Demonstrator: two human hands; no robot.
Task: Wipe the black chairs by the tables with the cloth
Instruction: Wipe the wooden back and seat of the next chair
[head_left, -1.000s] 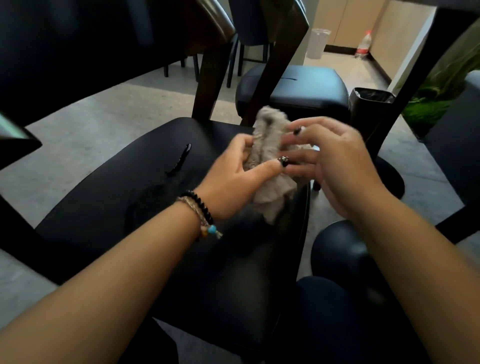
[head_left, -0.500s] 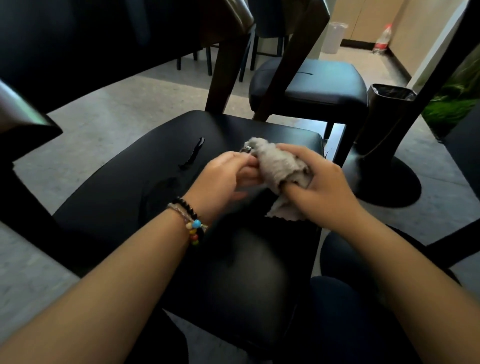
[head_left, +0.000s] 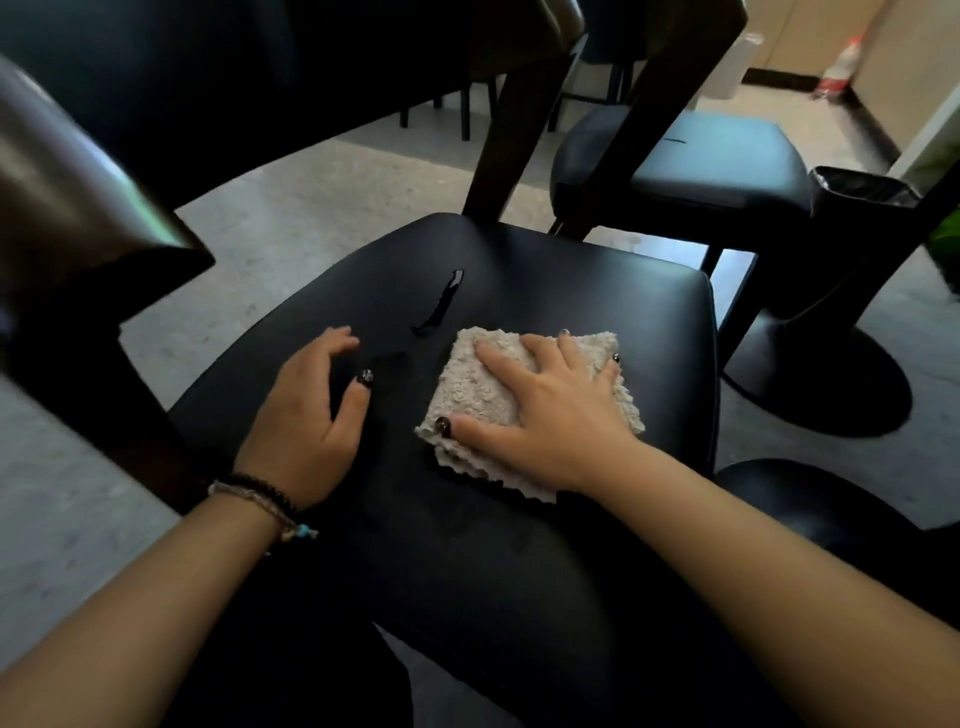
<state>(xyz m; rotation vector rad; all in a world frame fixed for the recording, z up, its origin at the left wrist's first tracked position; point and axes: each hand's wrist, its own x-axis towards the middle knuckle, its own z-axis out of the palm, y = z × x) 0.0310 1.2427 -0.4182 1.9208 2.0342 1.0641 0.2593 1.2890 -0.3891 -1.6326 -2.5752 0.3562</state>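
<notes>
Fingers (head_left: 501, 358) of the right hand (head_left: 556, 415) are spreading flat on the folded cloth (head_left: 483, 395) mid-frame; left hand (head_left: 306, 415) is hovering, loosely curled, empty; layers risk bunching on the black chair seat (head_left: 571, 291).

Pale speckled floor (head_left: 291, 208); beige wall (head_left: 904, 57); black bin (head_left: 852, 208); round table base (head_left: 831, 384).

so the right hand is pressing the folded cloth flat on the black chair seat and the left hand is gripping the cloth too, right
Not quite. The right hand does press the folded cloth flat on the black chair seat, but the left hand is not gripping it. The head view shows it resting beside the cloth, apart from it, holding nothing.
</notes>
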